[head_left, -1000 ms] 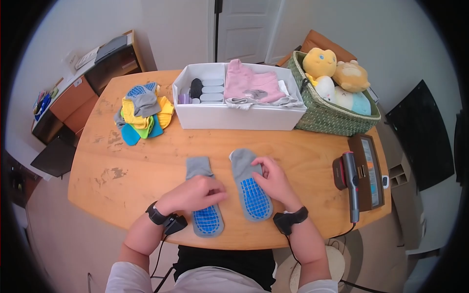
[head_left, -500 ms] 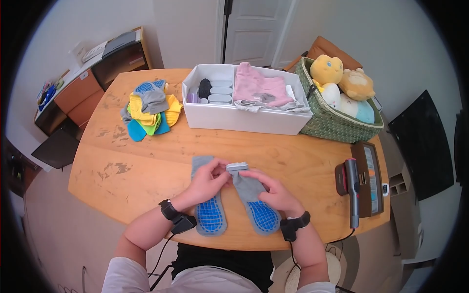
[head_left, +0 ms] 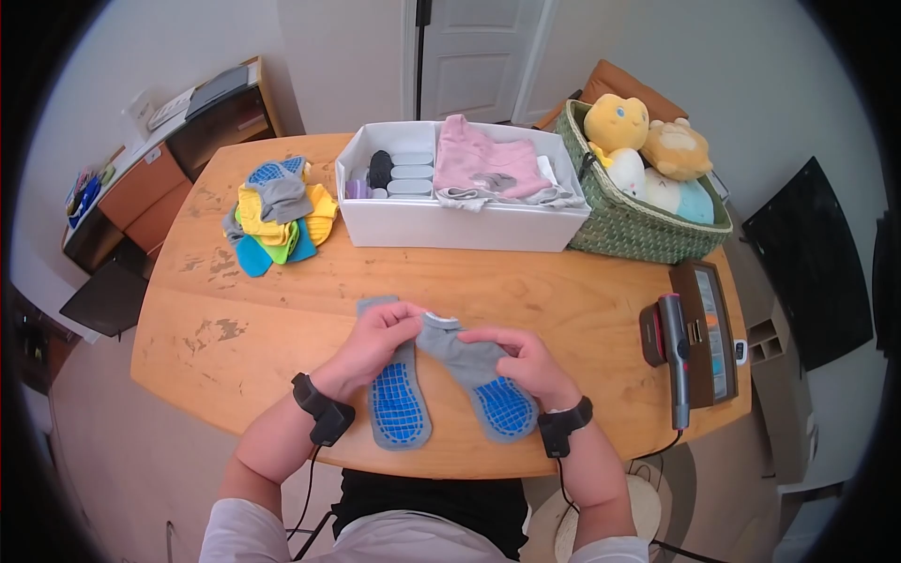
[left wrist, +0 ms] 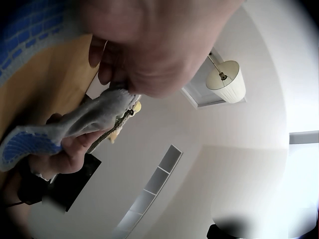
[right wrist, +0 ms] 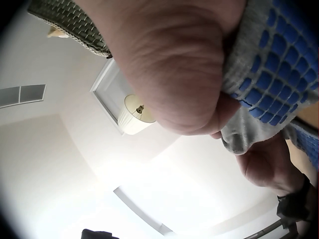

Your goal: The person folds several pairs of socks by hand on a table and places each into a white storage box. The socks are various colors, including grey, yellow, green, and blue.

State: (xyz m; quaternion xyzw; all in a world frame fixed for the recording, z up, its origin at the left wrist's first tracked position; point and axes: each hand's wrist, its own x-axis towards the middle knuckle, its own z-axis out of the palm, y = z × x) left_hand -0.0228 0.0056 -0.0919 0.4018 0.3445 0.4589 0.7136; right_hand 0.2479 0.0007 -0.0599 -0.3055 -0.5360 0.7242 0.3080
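Two grey socks with blue gridded grip soles are in front of me in the head view. The left sock (head_left: 399,403) lies sole up on the table, its upper part partly covered by my left hand (head_left: 371,347). That hand pinches the cuff of the right sock (head_left: 460,357), where a whitish inside edge shows at the opening. My right hand (head_left: 527,364) holds the same sock around its middle, thumb and fingers on either side of the cloth. In the left wrist view the raised grey leg of this sock (left wrist: 99,112) stretches between both hands.
A pile of coloured socks (head_left: 277,216) lies at the back left. Behind stands a white box (head_left: 460,230) with folded clothes and rolled items, beside a green basket (head_left: 638,242) of plush toys. At right, a corded styling tool (head_left: 674,361) lies by a brown case (head_left: 704,328).
My left hand has moved from over the left sock to the right sock's cuff and pinched it. The cuff has come up off the table and leftward, with my right hand holding the sock.
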